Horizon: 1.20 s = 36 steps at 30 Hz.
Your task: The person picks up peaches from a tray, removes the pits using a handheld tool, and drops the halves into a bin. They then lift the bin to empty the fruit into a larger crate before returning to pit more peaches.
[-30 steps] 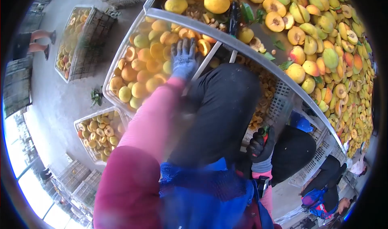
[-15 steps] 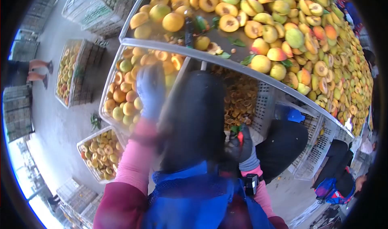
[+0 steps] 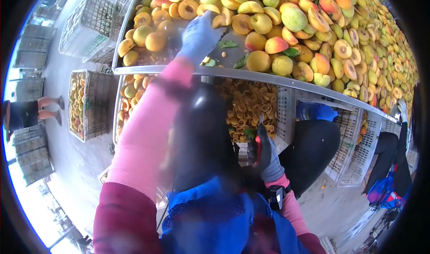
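Your left hand [image 3: 199,34] has moved up from the crate [image 3: 118,106] onto the bench [image 3: 251,75], among the whole peaches [image 3: 259,60]; its grip cannot be determined. Your right hand [image 3: 266,157] stays clenched on the red-handled tool [image 3: 258,143] at your lap.

- two gloved hands of the wearer, the left hand [image 3: 199,33] and the right hand [image 3: 267,155]
- one co-worker's hand [image 3: 402,109], gloved, at the far right
- one red-handled tool [image 3: 258,142]
- one metal table [image 3: 179,70]
- two other people, a standing person [image 3: 27,113] at the left and a co-worker [image 3: 389,178] at the right
- at least three crates with fruit in them: a floor crate [image 3: 84,119], a crate under the table's end [image 3: 118,115], a white crate [image 3: 286,119]
- peaches [image 3: 286,19], whole and halved, too many to count
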Available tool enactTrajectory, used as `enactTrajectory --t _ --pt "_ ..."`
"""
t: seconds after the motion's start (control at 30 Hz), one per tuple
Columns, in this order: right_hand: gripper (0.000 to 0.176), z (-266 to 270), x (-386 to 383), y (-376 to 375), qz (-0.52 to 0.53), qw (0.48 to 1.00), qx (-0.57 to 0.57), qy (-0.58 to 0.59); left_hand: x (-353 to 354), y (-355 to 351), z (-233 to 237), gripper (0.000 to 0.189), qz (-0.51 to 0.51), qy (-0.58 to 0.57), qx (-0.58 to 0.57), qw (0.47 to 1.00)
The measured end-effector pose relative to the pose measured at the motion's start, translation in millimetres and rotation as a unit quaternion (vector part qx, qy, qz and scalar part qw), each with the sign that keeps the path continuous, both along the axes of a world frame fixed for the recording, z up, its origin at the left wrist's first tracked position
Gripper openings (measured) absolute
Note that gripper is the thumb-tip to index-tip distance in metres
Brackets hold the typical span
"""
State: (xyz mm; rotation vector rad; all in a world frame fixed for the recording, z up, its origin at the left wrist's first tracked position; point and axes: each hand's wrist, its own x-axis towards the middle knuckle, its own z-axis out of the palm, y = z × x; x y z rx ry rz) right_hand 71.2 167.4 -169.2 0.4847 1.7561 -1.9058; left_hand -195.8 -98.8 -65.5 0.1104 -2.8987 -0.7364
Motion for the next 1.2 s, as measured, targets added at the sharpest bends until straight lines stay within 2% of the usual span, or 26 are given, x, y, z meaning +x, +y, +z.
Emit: enactTrajectory --t 0.07,0.1,0.13,0.17,0.27,0.3,0.33,0.37,0.4,0.43,0.47,0.53,0.63,0.7,0.77,0.8,0.83,0.87,0.9,0.93,0.97,1.03,1.07,1.1,1.17,1.2 --pt "0.044 -2.2 -5.4 2.2 0.029 0.995 0.037 0.088 44.9 16.8 31.1 0.046 -0.032 0.018 0.121 0.992" --pt "0.043 14.2 -13.8 -0.3 0.045 0.994 0.042 0.094 67.8 24.1 29.9 0.043 -0.068 0.017 0.211 0.975" --pt "0.041 65.6 -31.6 -13.2 0.022 0.998 -0.051 0.035 90.3 31.0 29.4 0.040 -0.102 0.017 0.298 0.949" --pt "0.039 117.1 -49.3 -26.1 -0.008 0.990 -0.136 -0.030 115.0 39.2 34.3 0.037 -0.104 -0.031 0.369 0.923" --pt "0.032 140.5 -48.2 -54.0 -0.009 0.994 -0.094 0.055 164.1 58.7 49.4 0.032 -0.075 -0.161 0.509 0.843" --pt "0.030 127.1 -42.0 -51.3 0.086 0.976 0.038 0.196 172.0 59.9 39.1 0.031 -0.107 -0.077 0.490 0.862" --pt "0.030 116.0 -36.8 -49.5 0.138 0.915 0.183 0.332 179.8 61.3 29.7 0.031 -0.134 0.008 0.463 0.876" --pt "0.030 109.9 -34.9 -50.6 0.129 0.896 0.200 0.375 188.8 67.5 28.0 0.032 -0.097 0.013 0.508 0.856" --pt "0.030 108.5 -34.5 -52.2 0.118 0.874 0.216 0.419 193.3 70.5 38.6 0.032 -0.044 -0.049 0.583 0.810" --pt "0.032 115.7 -33.0 -51.8 0.166 0.940 0.152 0.258 197.8 73.6 49.3 0.033 0.021 -0.100 0.652 0.752" --pt "0.031 115.1 -29.6 -52.6 0.176 0.939 0.156 0.251 201.0 75.9 47.9 0.034 0.030 -0.102 0.655 0.748" --pt "0.031 110.7 -23.2 -54.4 0.192 0.938 0.164 0.238 208.5 78.7 34.9 0.033 0.038 -0.035 0.596 0.801" --pt "0.026 105.7 -17.8 -55.8 0.161 0.897 0.200 0.358 212.0 77.7 28.8 0.031 0.020 -0.018 0.529 0.848" --pt "0.026 93.7 -9.3 -54.5 0.173 0.928 0.156 0.291 216.0 73.2 35.3 0.030 -0.008 -0.034 0.493 0.869" --pt "0.030 92.2 -4.4 -51.7 0.170 0.972 0.048 0.156 220.8 68.6 33.9 0.029 -0.045 -0.022 0.445 0.894" --pt "0.033 106.3 -9.2 -52.0 0.159 0.985 -0.038 0.054 222.4 66.7 26.7 0.029 -0.068 -0.001 0.415 0.907" --pt "0.036 112.1 -10.8 -50.3 0.148 0.976 -0.159 -0.036 222.7 65.7 25.1 0.028 -0.084 0.005 0.407 0.909" --pt "0.039 118.0 -12.4 -48.6 0.129 0.947 -0.259 -0.138 223.1 64.6 23.4 0.028 -0.101 0.010 0.399 0.911" --pt "0.040 119.6 -13.3 -45.1 0.111 0.887 -0.388 -0.224 222.3 62.7 26.5 0.027 -0.109 0.001 0.413 0.904" --pt "0.042 120.8 -14.6 -44.4 0.090 0.801 -0.507 -0.304 220.9 60.4 28.6 0.027 -0.117 -0.008 0.425 0.897" --pt "0.038 122.4 -14.7 -47.0 0.048 0.732 -0.570 -0.371 220.8 58.7 29.1 0.026 -0.126 -0.013 0.425 0.896" --pt "0.036 115.3 -11.2 -51.9 0.058 0.592 -0.720 -0.357 224.6 59.9 25.7 0.026 -0.131 0.004 0.447 0.885" --pt "0.034 108.8 -6.7 -55.5 0.062 0.510 -0.784 -0.349 227.7 62.7 26.0 0.026 -0.101 -0.045 0.521 0.846" --pt "0.033 104.0 -1.7 -60.1 0.058 0.475 -0.823 -0.306 230.9 65.5 26.4 0.026 -0.061 -0.087 0.591 0.800" --pt "0.032 100.6 -10.5 -61.6 0.112 0.432 -0.866 -0.226 238.4 62.6 28.4 0.025 -0.052 -0.008 0.554 0.831" --pt "0.031 100.2 -13.8 -60.8 0.108 0.445 -0.865 -0.206 241.2 56.4 32.8 0.024 -0.056 0.044 0.532 0.844"
